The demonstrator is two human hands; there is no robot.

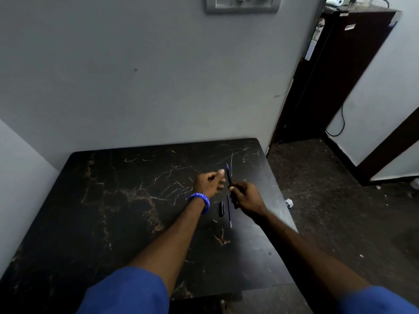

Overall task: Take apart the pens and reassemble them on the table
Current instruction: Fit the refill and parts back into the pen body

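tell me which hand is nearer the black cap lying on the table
Left, narrowly. The left hand is just beyond the black cap, its wristband almost beside it. The right hand, holding the pen barrel, is to the cap's right, past the blue refill.

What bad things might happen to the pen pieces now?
The thin blue refill lies loose on the table just below the right hand; a wrist bump could roll it toward the nearby right edge. The small black cap beside it is dark like the tabletop, so it may be easy to lose. The pen barrel, pinched by the right hand near the left hand, might slip while being worked on.
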